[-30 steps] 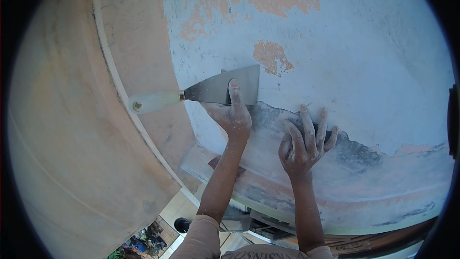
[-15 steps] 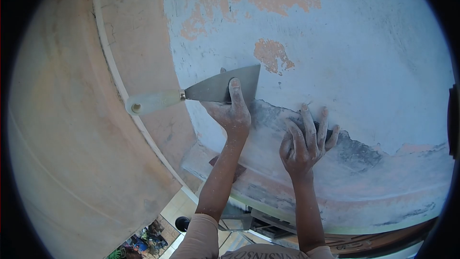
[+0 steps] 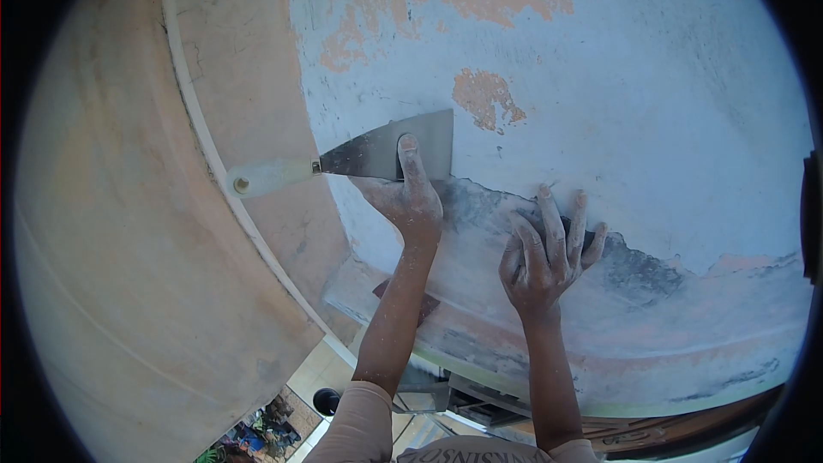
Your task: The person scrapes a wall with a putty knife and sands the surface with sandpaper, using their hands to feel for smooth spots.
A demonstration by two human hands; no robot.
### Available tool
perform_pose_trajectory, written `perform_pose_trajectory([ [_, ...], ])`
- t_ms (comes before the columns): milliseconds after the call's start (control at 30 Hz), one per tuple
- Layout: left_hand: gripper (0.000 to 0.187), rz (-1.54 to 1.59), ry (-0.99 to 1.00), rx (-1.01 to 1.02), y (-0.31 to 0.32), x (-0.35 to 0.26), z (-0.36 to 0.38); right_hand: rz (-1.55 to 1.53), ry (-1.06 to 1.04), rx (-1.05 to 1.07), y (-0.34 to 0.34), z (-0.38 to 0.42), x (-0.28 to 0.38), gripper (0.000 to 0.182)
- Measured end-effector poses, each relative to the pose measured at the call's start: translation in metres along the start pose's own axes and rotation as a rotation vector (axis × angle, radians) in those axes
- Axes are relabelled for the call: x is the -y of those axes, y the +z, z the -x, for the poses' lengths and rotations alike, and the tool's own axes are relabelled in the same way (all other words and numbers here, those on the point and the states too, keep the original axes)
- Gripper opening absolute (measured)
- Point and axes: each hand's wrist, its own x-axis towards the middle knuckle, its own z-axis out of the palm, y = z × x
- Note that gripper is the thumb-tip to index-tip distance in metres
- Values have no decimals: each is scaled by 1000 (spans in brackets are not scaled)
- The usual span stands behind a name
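My left hand (image 3: 415,193) grips a wide metal scraper (image 3: 429,144) by its blade, the thumb lying over the metal. The scraper's pale translucent handle (image 3: 273,177) points left, and its broad edge faces right, just above a dark jagged crack line. My right hand (image 3: 549,253) rests on the wall (image 3: 634,146) with its fingers spread over the dark edge of the chipped plaster. Whitish dust covers both hands. Something dark lies under the right fingers; it cannot be told apart from the dark wall patch.
Peach patches (image 3: 487,99) show through the pale blue wall. A beige curved surface (image 3: 111,206) stands at the left, edged by a white strip. Below are floor tiles, a dark round container (image 3: 327,400), plants and a brown wooden object (image 3: 669,433).
My left hand and the scraper have shifted slightly left, and the blade has turned so its broad edge stands more upright. My right hand has not visibly moved.
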Motion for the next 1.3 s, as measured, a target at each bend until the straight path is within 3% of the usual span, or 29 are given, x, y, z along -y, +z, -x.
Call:
perform_pose_trajectory([
  [100, 57, 123, 104, -50, 11, 6, 8, 3, 1, 2, 0, 0, 0, 20],
  [200, 63, -58, -44, -1, -7, 10, -9, 10, -5, -4, 1, 1, 0, 20],
  [267, 63, -86, 16, -45, 1, 2, -6, 27, -4, -3, 1, 1, -1, 21],
  [333, 63, -2, 99, 50, 10, -4, 5, 39, -2, -4, 2, 0, -1, 22],
  [433, 62, 98, -16, 16, 6, 6, 1, 36, -2, 12, -1, 2, -1, 22],
  [500, 62, -195, 105, -98, 3, 4, -13, 20, 3, 12, 0, 1, -1, 23],
  [567, 60, -271, 276, -108, -1, 18, -19, 21, 4, 0, 0, 1, -1, 22],
  [633, 59, -152, 182, -114, 8, 5, -9, 23, 1, -5, 1, 0, 0, 22],
  [733, 62, -279, 153, -89, -1, 4, -12, 29, -3, 1, -1, 0, -1, 22],
  [867, 66, 38, 96, -41, 8, 3, -2, 39, -2, 4, -1, -1, 0, 23],
  [967, 60, -45, 42, -31, -3, 19, -22, 36, -5, 0, -1, -1, 0, 22],
  [1033, 60, -145, 35, -51, -1, 17, -15, 32, 1, -8, 0, 0, 1, 22],
  [1100, 67, 96, 47, 31, 9, 8, 0, 33, -5, -5, 0, 0, -1, 21],
  [1133, 60, 107, 65, -17, 10, 10, -3, 28, -3, -1, 0, 1, -1, 21],
  [1300, 55, -124, 154, -56, 7, 3, -11, 14, -11, -10, 1, 0, -1, 16],
])
